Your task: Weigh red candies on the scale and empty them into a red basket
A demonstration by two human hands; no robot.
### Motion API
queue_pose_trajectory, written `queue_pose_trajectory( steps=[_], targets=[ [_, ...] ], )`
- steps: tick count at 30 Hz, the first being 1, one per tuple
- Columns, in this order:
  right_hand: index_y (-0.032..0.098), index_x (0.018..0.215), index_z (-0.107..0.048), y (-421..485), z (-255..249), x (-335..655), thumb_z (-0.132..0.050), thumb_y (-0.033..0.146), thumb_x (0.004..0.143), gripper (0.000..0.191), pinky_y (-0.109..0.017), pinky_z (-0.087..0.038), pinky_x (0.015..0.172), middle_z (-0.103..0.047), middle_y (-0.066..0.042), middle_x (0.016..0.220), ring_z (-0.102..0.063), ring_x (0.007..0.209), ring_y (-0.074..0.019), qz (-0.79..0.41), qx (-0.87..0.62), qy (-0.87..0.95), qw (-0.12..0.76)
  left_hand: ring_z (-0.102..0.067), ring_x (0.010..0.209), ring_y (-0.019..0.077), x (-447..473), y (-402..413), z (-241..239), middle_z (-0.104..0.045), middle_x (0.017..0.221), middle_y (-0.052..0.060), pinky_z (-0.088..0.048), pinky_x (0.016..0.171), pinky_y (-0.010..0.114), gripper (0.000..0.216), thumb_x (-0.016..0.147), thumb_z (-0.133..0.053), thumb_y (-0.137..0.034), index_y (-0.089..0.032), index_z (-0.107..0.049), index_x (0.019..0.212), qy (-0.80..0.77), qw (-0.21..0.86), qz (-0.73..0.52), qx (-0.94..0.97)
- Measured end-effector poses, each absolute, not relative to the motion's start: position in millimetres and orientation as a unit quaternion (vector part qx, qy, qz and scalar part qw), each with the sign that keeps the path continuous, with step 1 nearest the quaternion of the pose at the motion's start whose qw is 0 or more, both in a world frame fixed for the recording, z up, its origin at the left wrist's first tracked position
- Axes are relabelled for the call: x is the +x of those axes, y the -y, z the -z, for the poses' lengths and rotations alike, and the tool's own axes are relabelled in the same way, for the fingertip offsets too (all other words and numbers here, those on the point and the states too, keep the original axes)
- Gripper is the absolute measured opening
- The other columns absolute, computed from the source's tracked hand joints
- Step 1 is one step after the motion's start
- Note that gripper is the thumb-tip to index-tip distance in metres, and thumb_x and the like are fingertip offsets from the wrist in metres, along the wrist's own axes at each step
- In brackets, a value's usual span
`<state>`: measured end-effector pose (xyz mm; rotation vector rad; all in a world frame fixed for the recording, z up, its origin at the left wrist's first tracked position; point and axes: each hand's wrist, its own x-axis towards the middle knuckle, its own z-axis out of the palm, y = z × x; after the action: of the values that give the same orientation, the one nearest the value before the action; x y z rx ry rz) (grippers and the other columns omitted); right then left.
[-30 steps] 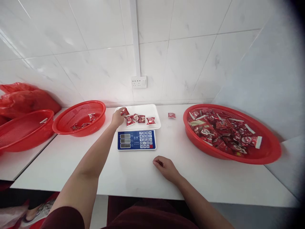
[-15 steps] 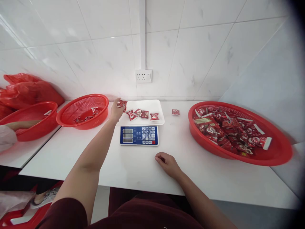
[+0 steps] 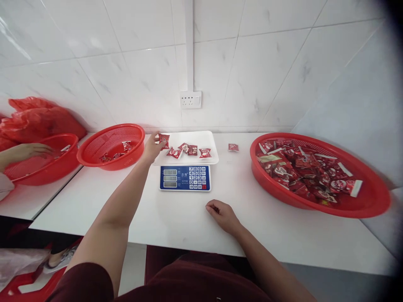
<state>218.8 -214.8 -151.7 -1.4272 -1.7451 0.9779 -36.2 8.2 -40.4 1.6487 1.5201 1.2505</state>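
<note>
My left hand (image 3: 152, 147) is at the left end of the white scale tray (image 3: 206, 138), its fingers closed on a small red packet (image 3: 163, 141). Several similar red packets (image 3: 174, 153) lie on the tray beside it. Below the tray is the scale's blue panel (image 3: 185, 178) with keys and three display windows. On the white table to the right of the panel rests my right hand (image 3: 223, 214), its fingers curled together; whether anything is inside them is hidden.
A large red basket (image 3: 317, 209) full of red packets stands at right; one packet (image 3: 233, 147) lies between it and the tray. A red colander (image 3: 110, 164) with several packets is at left. Farther left, another person's hand (image 3: 28, 152) is over a red basin (image 3: 40, 174).
The other person's hand at far left has come up into view over the basin. Figures now show in the scale's windows. My own hands have hardly moved.
</note>
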Motion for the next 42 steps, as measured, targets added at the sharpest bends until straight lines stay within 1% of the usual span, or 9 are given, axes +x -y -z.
queue_pose_trajectory(
  steps=[6, 12, 17, 22, 27, 31, 34, 39, 42],
  targets=[
    [0.021, 0.077, -0.058, 214, 151, 218, -0.045, 0.034, 0.083, 0.019, -0.026, -0.041, 0.059, -0.059, 0.000, 0.070, -0.052, 0.063, -0.0139, -0.371, -0.550, 0.670, 0.333, -0.062, 0.082, 0.0152, -25, -14, 42, -0.056, 0.118, 0.010, -0.051, 0.070, 0.026, 0.064, 0.075, -0.061, -0.026, -0.023, -0.034, 0.132, -0.570, 0.285, -0.416, 0.648],
    [0.021, 0.078, -0.058, 215, 151, 218, -0.045, 0.034, 0.083, 0.020, -0.026, -0.041, 0.060, -0.060, 0.000, 0.070, -0.052, 0.063, -0.0139, -0.369, -0.551, 0.669, 0.335, -0.058, 0.092, 0.0185, -18, -5, 39, -0.059, 0.113, 0.006, -0.046, 0.079, 0.029, 0.036, 0.079, -0.054, -0.037, -0.022, -0.055, 0.112, -0.592, 0.190, -0.320, 0.715],
    [0.021, 0.077, -0.058, 215, 149, 218, -0.044, 0.034, 0.083, 0.021, -0.027, -0.042, 0.060, -0.060, 0.000, 0.070, -0.053, 0.063, -0.0144, -0.370, -0.550, 0.670, 0.334, -0.057, 0.090, 0.0215, -16, 2, 34, -0.052, 0.116, 0.009, -0.045, 0.080, 0.032, 0.055, 0.071, -0.060, -0.048, -0.023, -0.051, 0.119, -0.570, 0.154, -0.248, 0.768],
    [0.021, 0.077, -0.058, 214, 150, 219, -0.044, 0.036, 0.083, 0.021, -0.028, -0.043, 0.060, -0.060, -0.001, 0.071, -0.053, 0.064, -0.0151, -0.373, -0.551, 0.667, 0.334, -0.057, 0.086, 0.0204, -17, 4, 34, -0.045, 0.120, 0.009, -0.046, 0.077, 0.032, 0.067, 0.061, -0.070, -0.033, -0.028, -0.046, 0.124, -0.541, 0.197, -0.218, 0.788],
    [0.021, 0.078, -0.059, 215, 150, 219, -0.044, 0.035, 0.083, 0.021, -0.027, -0.043, 0.060, -0.060, -0.001, 0.070, -0.053, 0.063, -0.0148, -0.371, -0.553, 0.668, 0.333, -0.057, 0.089, 0.0189, -18, 2, 32, -0.039, 0.126, 0.011, -0.048, 0.077, 0.031, 0.062, 0.063, -0.068, -0.026, -0.022, -0.047, 0.121, -0.543, 0.197, -0.261, 0.773],
    [0.021, 0.078, -0.058, 215, 148, 218, -0.044, 0.034, 0.083, 0.020, -0.027, -0.043, 0.062, -0.061, -0.001, 0.072, -0.054, 0.065, -0.0148, -0.372, -0.553, 0.668, 0.330, -0.045, 0.113, 0.0252, -19, 15, 28, -0.043, 0.125, 0.012, -0.040, 0.093, 0.037, 0.043, 0.073, -0.061, -0.032, -0.018, -0.052, 0.114, -0.550, 0.102, -0.333, 0.759],
    [0.021, 0.078, -0.059, 215, 148, 219, -0.044, 0.034, 0.083, 0.020, -0.027, -0.043, 0.063, -0.062, -0.001, 0.073, -0.055, 0.066, -0.0150, -0.373, -0.549, 0.670, 0.331, -0.040, 0.119, 0.0236, -14, 49, 35, -0.047, 0.124, 0.011, -0.034, 0.100, 0.039, 0.033, 0.082, -0.051, -0.032, -0.019, -0.053, 0.112, -0.489, 0.011, -0.402, 0.774],
    [0.021, 0.079, -0.059, 214, 149, 219, -0.044, 0.035, 0.083, 0.021, -0.027, -0.043, 0.062, -0.062, -0.001, 0.073, -0.055, 0.065, -0.0150, -0.374, -0.544, 0.673, 0.332, -0.052, 0.108, 0.0224, 4, 130, 86, -0.060, 0.107, 0.009, -0.041, 0.093, 0.042, 0.024, 0.082, -0.051, -0.028, -0.024, -0.057, 0.105, -0.300, 0.021, -0.314, 0.901],
    [0.021, 0.080, -0.059, 214, 149, 219, -0.044, 0.036, 0.083, 0.021, -0.027, -0.043, 0.061, -0.062, -0.001, 0.072, -0.054, 0.064, -0.0148, -0.375, -0.543, 0.673, 0.335, -0.057, 0.097, 0.0204, 14, 158, 119, -0.064, 0.100, 0.008, -0.047, 0.084, 0.038, 0.026, 0.083, -0.049, -0.024, -0.024, -0.056, 0.108, -0.228, 0.047, -0.281, 0.931]
  ],
)
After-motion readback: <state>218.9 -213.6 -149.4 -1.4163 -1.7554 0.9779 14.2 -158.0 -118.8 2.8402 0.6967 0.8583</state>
